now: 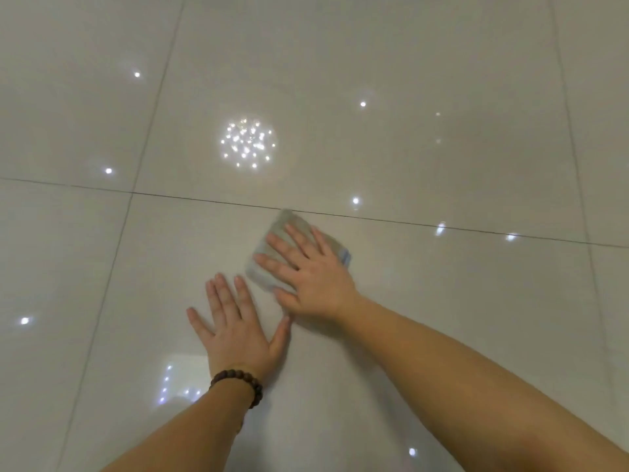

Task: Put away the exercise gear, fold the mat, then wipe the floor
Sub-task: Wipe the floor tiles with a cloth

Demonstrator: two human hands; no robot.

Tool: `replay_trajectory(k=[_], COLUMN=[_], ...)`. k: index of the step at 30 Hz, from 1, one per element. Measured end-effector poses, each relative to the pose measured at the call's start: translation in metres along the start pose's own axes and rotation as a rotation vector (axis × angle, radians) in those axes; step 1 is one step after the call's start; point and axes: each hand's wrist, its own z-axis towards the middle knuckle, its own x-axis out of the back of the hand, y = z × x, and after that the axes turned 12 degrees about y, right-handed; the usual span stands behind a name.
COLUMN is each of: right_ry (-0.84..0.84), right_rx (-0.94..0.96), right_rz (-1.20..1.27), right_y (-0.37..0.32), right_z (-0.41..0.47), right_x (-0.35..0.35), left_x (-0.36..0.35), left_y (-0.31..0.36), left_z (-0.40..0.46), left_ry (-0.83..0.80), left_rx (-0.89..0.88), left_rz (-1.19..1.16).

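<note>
A folded pale grey-green cloth (272,243) lies flat on the glossy cream tiled floor (408,148), just below a dark grout line. My right hand (313,270) presses down on the cloth with fingers spread, covering most of it. My left hand (235,321) rests flat on the bare tile just to the left and nearer to me, fingers apart, holding nothing. A dark beaded bracelet (238,386) circles my left wrist. No mat or exercise gear is in view.
Large shiny tiles fill the whole view, split by thin grout lines (442,224). Ceiling lights reflect as bright spots, with a dense cluster (248,141) beyond the hands.
</note>
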Motion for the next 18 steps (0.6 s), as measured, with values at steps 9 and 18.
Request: replay_trajectory(k=[9, 18], right_ry=[0.232, 0.183], right_rx=[-0.744, -0.809], right_rz=[-0.048, -0.067], right_y=[0.003, 0.014], right_z=[0.08, 0.131], right_x=[-0.01, -0.015], left_x=[0.004, 0.001], left_y=[0.0, -0.016], left_z=[0.001, -0.007], left_ry=[0.007, 0.12], left_rx=[0.004, 0.054], left_rz=[-0.07, -0.175])
